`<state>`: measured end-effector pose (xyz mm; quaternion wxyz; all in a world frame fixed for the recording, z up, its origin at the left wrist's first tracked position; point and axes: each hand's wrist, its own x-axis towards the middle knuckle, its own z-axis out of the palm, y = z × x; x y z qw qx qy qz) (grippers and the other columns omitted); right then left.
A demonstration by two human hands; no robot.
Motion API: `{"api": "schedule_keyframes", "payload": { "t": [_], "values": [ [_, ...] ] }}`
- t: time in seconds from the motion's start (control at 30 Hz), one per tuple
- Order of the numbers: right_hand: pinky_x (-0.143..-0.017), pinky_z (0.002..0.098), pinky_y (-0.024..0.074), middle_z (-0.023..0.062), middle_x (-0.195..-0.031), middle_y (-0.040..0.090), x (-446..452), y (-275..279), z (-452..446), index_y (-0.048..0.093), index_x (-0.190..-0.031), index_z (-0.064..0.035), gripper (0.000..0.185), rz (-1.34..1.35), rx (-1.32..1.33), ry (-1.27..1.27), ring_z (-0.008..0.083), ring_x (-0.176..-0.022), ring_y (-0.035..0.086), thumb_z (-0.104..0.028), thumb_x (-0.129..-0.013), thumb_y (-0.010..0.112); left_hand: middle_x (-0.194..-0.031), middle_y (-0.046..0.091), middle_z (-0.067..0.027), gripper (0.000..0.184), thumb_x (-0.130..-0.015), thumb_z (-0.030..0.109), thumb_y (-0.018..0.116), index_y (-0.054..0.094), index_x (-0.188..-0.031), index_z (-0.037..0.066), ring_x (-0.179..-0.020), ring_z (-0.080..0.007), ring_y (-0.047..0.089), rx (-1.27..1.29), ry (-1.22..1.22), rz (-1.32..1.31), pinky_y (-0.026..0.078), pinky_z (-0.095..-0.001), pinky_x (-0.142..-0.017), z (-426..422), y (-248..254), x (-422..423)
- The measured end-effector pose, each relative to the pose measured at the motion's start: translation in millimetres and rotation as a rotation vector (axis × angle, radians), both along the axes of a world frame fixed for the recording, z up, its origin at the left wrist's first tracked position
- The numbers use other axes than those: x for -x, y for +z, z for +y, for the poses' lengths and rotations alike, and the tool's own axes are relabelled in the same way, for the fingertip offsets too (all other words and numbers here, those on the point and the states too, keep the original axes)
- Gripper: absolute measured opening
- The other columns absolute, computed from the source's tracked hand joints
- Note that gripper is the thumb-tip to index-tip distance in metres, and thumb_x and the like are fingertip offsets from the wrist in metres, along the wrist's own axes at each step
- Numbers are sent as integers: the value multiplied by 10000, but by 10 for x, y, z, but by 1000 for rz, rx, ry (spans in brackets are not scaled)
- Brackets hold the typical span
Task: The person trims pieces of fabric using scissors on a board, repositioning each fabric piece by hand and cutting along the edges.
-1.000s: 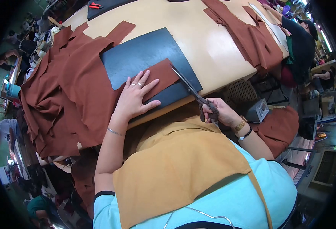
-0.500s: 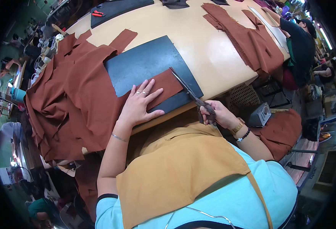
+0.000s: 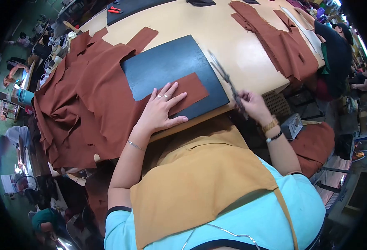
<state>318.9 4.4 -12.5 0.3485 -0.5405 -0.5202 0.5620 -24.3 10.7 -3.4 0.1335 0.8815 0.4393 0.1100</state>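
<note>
My left hand (image 3: 162,106) lies flat, fingers spread, on a reddish-brown fabric strip (image 3: 196,89). Under the strip is a dark rectangular board (image 3: 166,60) at the table's near edge. My right hand (image 3: 252,105) is wrapped round the handles of long scissors (image 3: 229,81), slightly blurred. Their blades point up and left, over the board's right edge, apart from the strip. A large crumpled sheet of the same brown fabric (image 3: 87,100) spreads left of the board and hangs over the table edge.
On the pale table (image 3: 233,46) more brown fabric (image 3: 281,41) lies at the right, beside a long white ruler-like strip (image 3: 302,27). A red cutter (image 3: 115,9) rests on another dark board (image 3: 137,9). A person in dark clothes (image 3: 335,50) stands at the right end.
The scissors and my right hand have moved right, away from the strip's end. My left hand stays on the strip. The whole view has shifted slightly.
</note>
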Motion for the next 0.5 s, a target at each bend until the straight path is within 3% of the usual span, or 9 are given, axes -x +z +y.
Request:
{"api": "schedule_keyframes", "payload": {
  "t": [0.07, 0.13, 0.23, 0.27, 0.3, 0.37, 0.4, 0.47, 0.5],
  "values": [
    [-541, 289, 484, 111, -692, 651, -203, 21, 284, 639, -874, -23, 200, -629, -350, -31, 173, -584, 624, -196, -799, 704, -1535, 281, -101, 783, -755, 679, 593, 462, -1396, 250, -1419, -329, 235, -23, 3, -1, 158, -573, -1130, -1, -10, -27],
    [-637, 353, 516, 165, -782, 662, -366, -9, 594, 646, -895, -29, 255, -766, -376, -102, 271, -684, 655, -215, -740, 723, -1532, 286, -103, 787, -753, 683, 592, 463, -1395, 246, -1418, -328, 237, -43, 10, 0, 158, -573, -1129, -20, -14, -60],
    [-724, 387, 518, 172, -895, 672, -521, 72, 863, 655, -920, -34, 255, -1253, -531, 59, 318, -801, 653, -224, -758, 707, -1524, 301, -111, 786, -749, 686, 598, 474, -1385, 241, -1412, -329, 252, -55, 28, -11, 170, -575, -1125, -33, -20, -70],
    [-777, 403, 511, 177, -931, 659, -204, 488, 714, 658, -976, -21, 273, -1261, -614, 1, 319, -860, 643, -196, -771, 700, -1521, 307, -113, 784, -748, 684, 600, 478, -1381, 239, -1408, -330, 259, -56, 28, -19, 175, -576, -1123, -36, -24, -75],
    [-720, 352, 510, 147, -892, 655, -37, 659, 699, 651, -1031, -2, 264, -886, -726, 33, 254, -789, 639, -157, -818, 674, -1518, 312, -115, 781, -748, 683, 603, 483, -1377, 237, -1405, -331, 267, -57, 33, -25, 180, -576, -1122, -28, -29, -80],
    [-630, 206, 434, 26, -868, 629, 572, 1384, 290, 630, -1061, 3, 223, -138, -381, 250, 59, -727, 538, -117, -873, 643, -1508, 329, -121, 773, -746, 682, 609, 497, -1363, 230, -1393, -335, 292, -55, 46, -48, 196, -580, -1115, -30, -20, -75],
    [-615, 200, 428, 15, -873, 627, 756, 1770, -30, 619, -1036, 25, 258, 224, -195, 363, 49, -728, 533, -143, -851, 681, -1505, 332, -123, 775, -745, 684, 610, 499, -1362, 229, -1393, -335, 292, -60, 49, -53, 196, -581, -1115, -30, -26, -75],
    [-570, 234, 427, 76, -824, 619, 955, 1744, -403, 603, -947, 45, 276, 976, -140, 785, 116, -652, 544, -167, -815, 721, -1501, 338, -129, 778, -742, 687, 611, 501, -1360, 227, -1392, -334, 293, -72, 45, -63, 197, -583, -1114, -19, -52, -75],
    [-542, 263, 430, 116, -799, 621, 1006, 1712, -483, 604, -892, 38, 267, 1167, -48, 1058, 166, -609, 553, -157, -783, 751, -1499, 340, -132, 780, -740, 689, 613, 503, -1358, 226, -1393, -333, 292, -70, 50, -65, 199, -586, -1112, -8, -51, -70]
  ]
}}
